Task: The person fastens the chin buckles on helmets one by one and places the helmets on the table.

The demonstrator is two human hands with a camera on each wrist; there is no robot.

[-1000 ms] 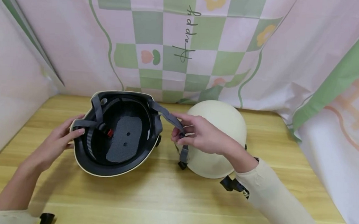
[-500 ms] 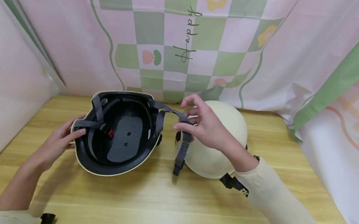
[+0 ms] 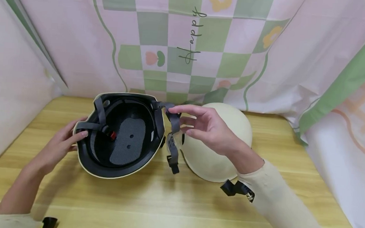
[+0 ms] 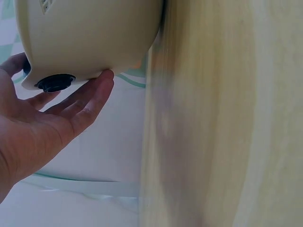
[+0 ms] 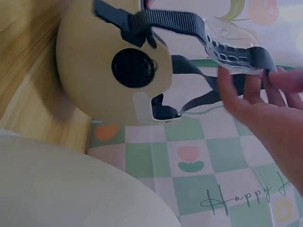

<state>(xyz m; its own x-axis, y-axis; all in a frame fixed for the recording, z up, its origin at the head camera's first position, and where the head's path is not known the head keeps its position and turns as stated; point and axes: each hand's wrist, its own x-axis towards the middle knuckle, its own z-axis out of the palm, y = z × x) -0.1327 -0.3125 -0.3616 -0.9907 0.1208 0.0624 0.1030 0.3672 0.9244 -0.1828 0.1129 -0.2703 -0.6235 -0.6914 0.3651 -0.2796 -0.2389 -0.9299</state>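
In the head view a cream helmet [image 3: 126, 138] is tipped with its black padded inside facing up. My left hand [image 3: 56, 144] grips its left rim, thumb inside. The left wrist view shows those fingers under the outer shell [image 4: 94, 38], beside a black round knob [image 4: 56, 82]. My right hand [image 3: 211, 128] holds the grey chin strap [image 3: 173, 122] off the helmet's right side. A clear chin cup [image 5: 236, 38] lies along this strap, and a black buckle [image 3: 172, 164] hangs from its loose end. Another strap with a red part [image 3: 112, 135] lies inside the helmet.
A second cream helmet [image 3: 230, 156] sits dome up on the wooden table [image 3: 150, 210], partly behind my right hand. A patterned curtain [image 3: 181, 32] hangs at the back. Black wrist mounts [image 3: 236, 189] stick out near both sleeves.
My right hand has shifted its fingers along the chin strap, and the strap's loose end has swung left, closer to the held helmet. My left hand stays on the rim.
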